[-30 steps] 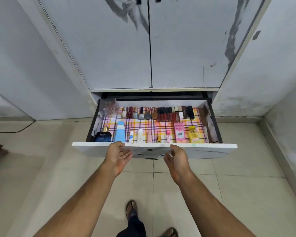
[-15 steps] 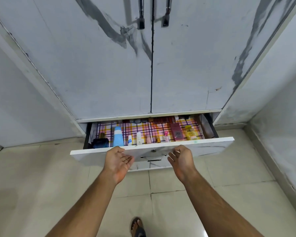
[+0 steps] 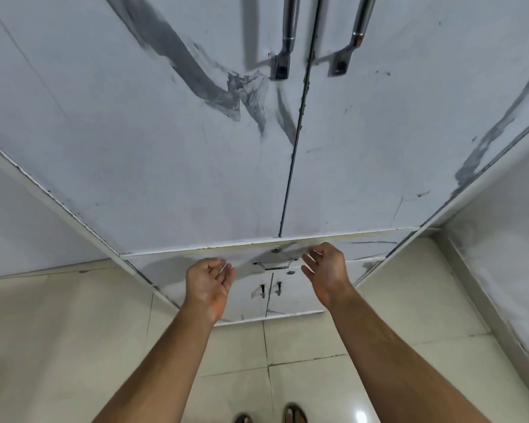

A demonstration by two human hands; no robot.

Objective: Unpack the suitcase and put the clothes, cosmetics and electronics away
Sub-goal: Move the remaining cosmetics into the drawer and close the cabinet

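Note:
The white drawer front [image 3: 165, 265] sits flush in the marble-patterned wardrobe, so the cosmetics inside are hidden. Its metal pull handle [image 3: 274, 264] lies between my hands. My left hand [image 3: 209, 282] hovers just in front of the drawer, fingers apart and palm turned inward, holding nothing. My right hand [image 3: 326, 270] is level with the drawer's right half, fingers loosely spread and empty. Neither hand grips the handle.
Above the drawer are two tall wardrobe doors [image 3: 196, 132] with steel bar handles [image 3: 284, 38]. Two small lower doors [image 3: 287, 297] sit below the drawer. Beige floor tiles [image 3: 58, 346] and my sandalled feet [image 3: 293, 415] are underneath. A white wall [image 3: 507, 254] closes the right side.
The open drawer with its rows of cosmetics has slid fully in under both hands. The camera has tilted up towards the wardrobe doors.

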